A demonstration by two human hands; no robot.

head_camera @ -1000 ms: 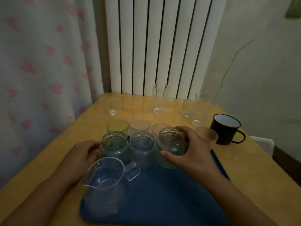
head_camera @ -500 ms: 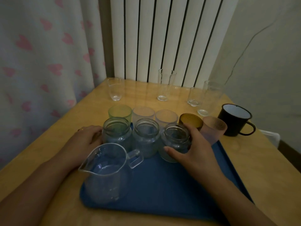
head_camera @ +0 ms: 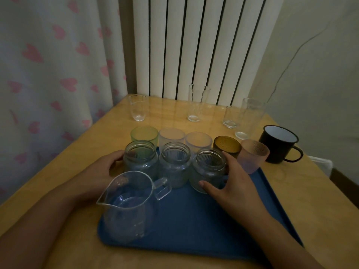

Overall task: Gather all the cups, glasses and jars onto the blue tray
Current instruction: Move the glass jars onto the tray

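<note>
The blue tray (head_camera: 194, 226) lies on the wooden table. On it stand a clear jug (head_camera: 126, 206) at the front left and three glass jars in a row. My left hand (head_camera: 101, 171) holds the left jar (head_camera: 140, 160). The middle jar (head_camera: 175, 164) stands free. My right hand (head_camera: 233, 189) grips the right jar (head_camera: 208, 169). Behind the jars stand a green cup (head_camera: 144, 135), two frosted cups (head_camera: 172, 136), an amber cup (head_camera: 227, 145) and a pink cup (head_camera: 252, 158). Whether those stand on the tray is hidden.
Several clear glasses (head_camera: 198, 102) stand near the table's far edge, in front of a white radiator (head_camera: 194, 45). A black enamel mug (head_camera: 277, 144) sits at the right on the table (head_camera: 320, 200). A curtain with pink hearts hangs at the left.
Both hands keep their hold on the outer jars, hardly shifting. The view has tilted up and pulled back, so the row of coloured cups behind the jars shows fully.
</note>
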